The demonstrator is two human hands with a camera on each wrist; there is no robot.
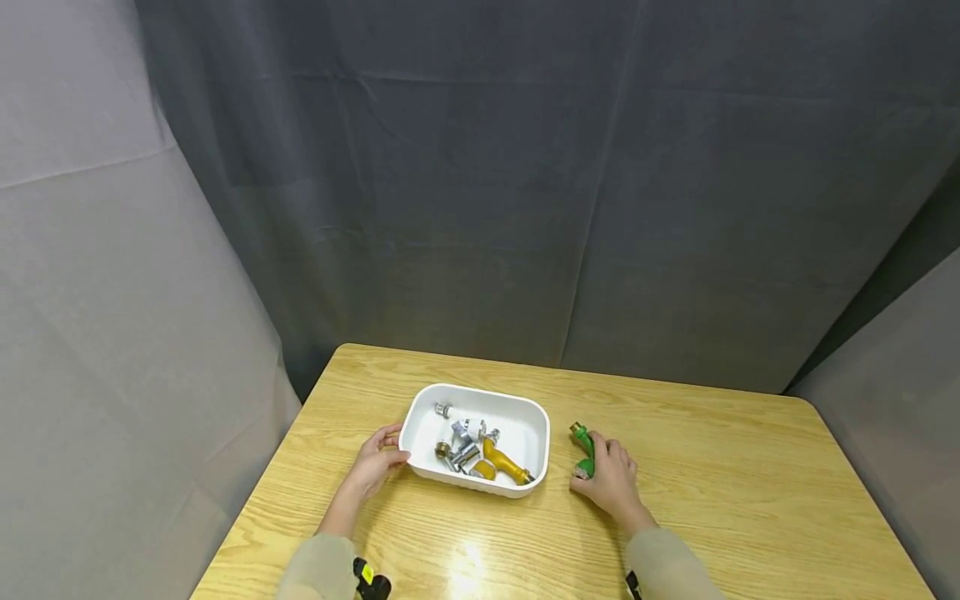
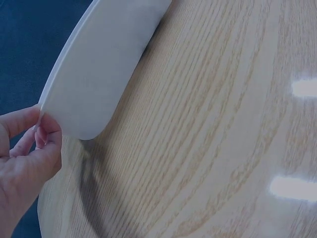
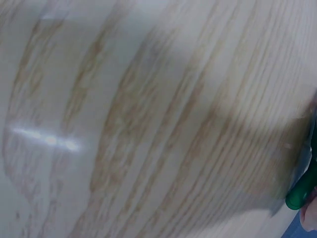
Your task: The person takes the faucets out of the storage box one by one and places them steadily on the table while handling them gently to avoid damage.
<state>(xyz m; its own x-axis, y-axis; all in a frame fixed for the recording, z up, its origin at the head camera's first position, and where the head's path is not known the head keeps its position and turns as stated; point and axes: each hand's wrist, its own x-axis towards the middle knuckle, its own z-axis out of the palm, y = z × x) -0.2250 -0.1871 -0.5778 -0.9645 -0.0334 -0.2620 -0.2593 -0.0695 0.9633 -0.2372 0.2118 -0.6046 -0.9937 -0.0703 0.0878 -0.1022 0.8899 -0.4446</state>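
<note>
The wood-grained bench (image 1: 750,483) carries a white tray (image 1: 519,429), which sits between the person's two hands. The left hand (image 1: 375,464) pinches the tray's rim at its left end, thumb and fingers meeting over the edge. The right hand (image 1: 611,482), apart from the tray, has its grip curled round a green fitting (image 1: 584,439) with a brass end, close to the bench; one bent part or two, the person's fingers hide. As things lie, yellow fittings (image 1: 504,461) and smaller silver fittings (image 1: 467,452) are in the tray; only the green one appears to be outside it.
</note>
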